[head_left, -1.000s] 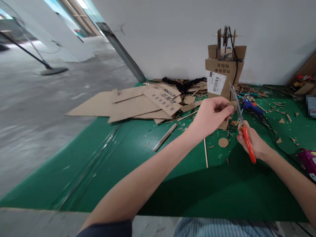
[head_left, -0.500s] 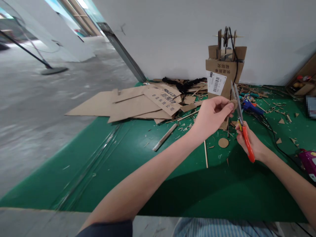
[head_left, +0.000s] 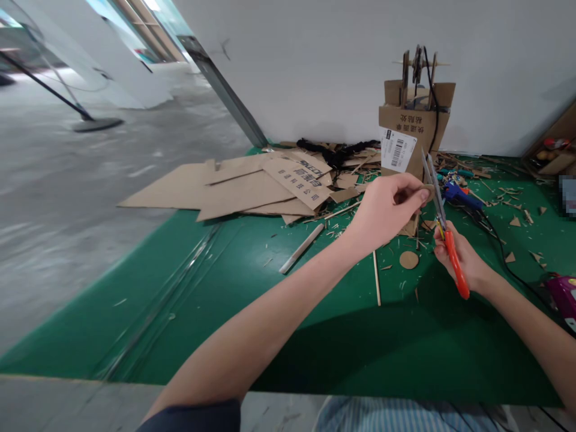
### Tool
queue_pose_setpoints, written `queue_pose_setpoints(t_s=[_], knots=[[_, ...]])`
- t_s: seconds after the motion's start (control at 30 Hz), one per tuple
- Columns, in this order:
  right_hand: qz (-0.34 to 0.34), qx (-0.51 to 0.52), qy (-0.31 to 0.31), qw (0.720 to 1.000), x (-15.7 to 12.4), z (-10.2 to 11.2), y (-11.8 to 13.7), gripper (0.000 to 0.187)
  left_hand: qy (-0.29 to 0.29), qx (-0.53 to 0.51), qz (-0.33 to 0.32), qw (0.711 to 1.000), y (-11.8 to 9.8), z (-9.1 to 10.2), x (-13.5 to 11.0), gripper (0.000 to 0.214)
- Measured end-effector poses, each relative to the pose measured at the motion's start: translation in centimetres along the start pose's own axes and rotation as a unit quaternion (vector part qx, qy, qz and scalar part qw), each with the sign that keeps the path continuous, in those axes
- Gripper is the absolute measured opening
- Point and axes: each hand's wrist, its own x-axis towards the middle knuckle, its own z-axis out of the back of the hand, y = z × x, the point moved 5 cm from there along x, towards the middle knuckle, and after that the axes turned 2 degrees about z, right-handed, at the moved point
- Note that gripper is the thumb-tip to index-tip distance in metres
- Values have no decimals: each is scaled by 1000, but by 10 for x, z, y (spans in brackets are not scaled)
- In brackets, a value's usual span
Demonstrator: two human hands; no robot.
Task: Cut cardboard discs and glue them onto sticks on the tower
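Between thumb and fingers, my left hand [head_left: 389, 210] pinches a small cardboard piece [head_left: 428, 192], partly hidden by the fingers. My right hand [head_left: 459, 255] grips a pair of scissors [head_left: 455, 264] with orange handles. The scissor blades point up and away, slightly parted, right at the edge of the cardboard piece. Below the hands, a cardboard disc [head_left: 408, 260] lies flat on the green table [head_left: 216, 324]. A thin wooden stick [head_left: 377, 279] rests left of the disc.
Behind the hands stands a cardboard box [head_left: 411, 129] with a wheel mechanism on top. Flat cardboard sheets [head_left: 252, 186] are piled at the back left. A blue glue gun [head_left: 462, 195], a craft stick [head_left: 301, 248], a purple object [head_left: 562, 294] and many scraps lie about.
The view has shifted slightly. Both hands hold nearly the same pose, with the scissor blades still beside the cardboard piece.
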Motion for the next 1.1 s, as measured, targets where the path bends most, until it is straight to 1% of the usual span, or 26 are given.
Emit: queue_pose_setpoints(t_s=[0.13,0.27,0.33,0.4,0.5,0.6,0.7,0.8,0.97,1.1], knots=[[5,-33,-15,999,1,7,8,31,-7,-33,11,999,0,-2,-1,17],[8,-45,-37,998,2,10,12,31,-37,-111,30,993,5,-8,-3,14],[3,-28,-30,999,2,8,10,32,-51,-141,39,988,8,-10,-3,12],[-1,-12,-12,1000,1,4,8,33,-56,-151,41,986,10,-11,-3,11],[1,-14,2,1000,0,3,10,36,-32,-130,33,990,9,-10,-1,11],[7,-22,5,1000,0,6,15,39,-3,-76,20,997,4,-5,0,13],[2,-18,20,1000,0,6,17,43,5,-11,4,1000,0,0,0,16],[2,-31,14,999,-1,8,16,47,8,12,-3,1000,-3,2,0,16],[0,-38,9,999,-1,7,13,36,12,25,-7,1000,-4,3,-1,17],[10,-57,-8,998,0,7,12,34,14,36,-4,999,-7,5,-1,18]])
